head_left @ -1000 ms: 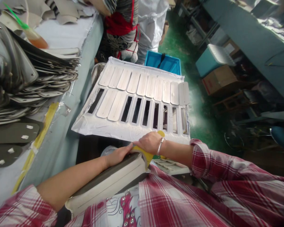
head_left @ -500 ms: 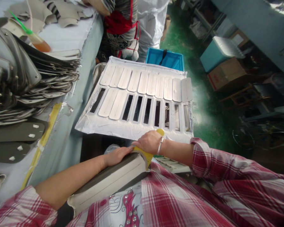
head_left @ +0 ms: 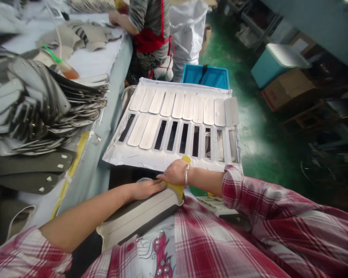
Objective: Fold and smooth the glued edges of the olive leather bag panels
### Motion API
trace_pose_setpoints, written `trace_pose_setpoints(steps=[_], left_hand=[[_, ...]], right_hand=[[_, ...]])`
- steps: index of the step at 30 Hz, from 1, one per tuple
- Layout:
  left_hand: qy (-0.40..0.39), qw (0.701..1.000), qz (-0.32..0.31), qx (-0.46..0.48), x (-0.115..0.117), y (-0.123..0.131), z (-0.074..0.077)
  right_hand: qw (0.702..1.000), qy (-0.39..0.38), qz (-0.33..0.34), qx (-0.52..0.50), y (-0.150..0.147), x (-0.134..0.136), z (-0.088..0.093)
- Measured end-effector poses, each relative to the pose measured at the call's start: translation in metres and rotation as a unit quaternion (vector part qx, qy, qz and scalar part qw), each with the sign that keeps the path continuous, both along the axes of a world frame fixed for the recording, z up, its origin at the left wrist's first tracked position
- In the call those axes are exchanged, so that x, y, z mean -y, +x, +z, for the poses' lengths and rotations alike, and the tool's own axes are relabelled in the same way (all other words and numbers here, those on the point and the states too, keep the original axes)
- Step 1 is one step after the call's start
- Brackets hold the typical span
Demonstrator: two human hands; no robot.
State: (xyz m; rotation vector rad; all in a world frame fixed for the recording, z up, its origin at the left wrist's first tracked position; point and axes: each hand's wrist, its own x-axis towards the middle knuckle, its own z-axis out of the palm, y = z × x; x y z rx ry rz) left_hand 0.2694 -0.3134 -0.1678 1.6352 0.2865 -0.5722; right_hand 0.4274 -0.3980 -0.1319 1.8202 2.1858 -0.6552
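The right hand (head_left: pixel 175 172) clasps a yellow tool (head_left: pixel 177 189) in its grip; left hand (head_left: pixel 146 189) lies flat at the tool's nine o'clock: slipping could catch fingertips.

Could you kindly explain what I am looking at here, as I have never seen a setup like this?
There is no machine in use here, just a person's bare hands, seen by one head-worn camera looking forward and down. The left hand lies on a folded dark-and-cream piece in front of the body. The right hand holds a yellow tool at that piece's right end. Beyond them is a white slotted board with pale strips on it. On the table to the left are stacked pieces and a green-tipped bottle. A co-worker is further back.
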Motion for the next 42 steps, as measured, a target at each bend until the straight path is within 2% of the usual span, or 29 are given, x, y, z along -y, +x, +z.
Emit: trace_pose_setpoints(steps=[4, 6, 9, 13, 16, 20, 23, 26, 28, 33, 37, 42], left_hand=[[0.046, 0.997, 0.009, -0.061, -0.002, 0.002, 0.024], [0.051, 0.996, 0.025, -0.065, 0.001, 0.003, 0.031], [0.061, 0.997, 0.035, -0.045, 0.011, 0.008, 0.031], [0.070, 0.997, 0.005, 0.036, 0.021, 0.020, 0.026], [0.085, 0.994, -0.011, 0.071, 0.025, 0.024, 0.027], [0.194, 0.980, 0.027, 0.042, 0.041, 0.015, 0.035], [0.311, 0.948, 0.051, 0.039, 0.065, 0.006, 0.040], [0.436, 0.898, 0.051, 0.036, 0.089, 0.006, 0.041], [0.494, 0.868, 0.051, 0.024, 0.101, 0.009, 0.040], [0.572, 0.817, 0.057, 0.056, 0.111, 0.012, 0.035], [0.586, 0.803, 0.062, 0.090, 0.113, 0.009, 0.033], [0.595, 0.792, 0.070, 0.114, 0.117, 0.006, 0.031]], right_hand=[[0.999, 0.018, 0.002, 0.027, 0.023, -0.005, 0.013], [0.997, 0.036, -0.034, 0.051, 0.045, 0.001, 0.015], [0.990, 0.018, -0.131, 0.051, 0.078, 0.028, 0.009], [0.957, -0.062, -0.266, -0.094, 0.093, 0.081, -0.005], [0.918, -0.130, -0.299, -0.227, 0.088, 0.117, -0.009], [0.806, -0.242, -0.267, -0.470, 0.082, 0.145, -0.008], [0.739, -0.294, -0.249, -0.552, 0.076, 0.151, -0.008], [0.706, -0.341, -0.251, -0.568, 0.069, 0.145, -0.006], [0.709, -0.361, -0.251, -0.551, 0.065, 0.138, -0.004], [0.763, -0.351, -0.217, -0.497, 0.057, 0.121, -0.003], [0.783, -0.345, -0.207, -0.475, 0.054, 0.111, -0.002], [0.826, -0.314, -0.184, -0.430, 0.050, 0.102, -0.001]])
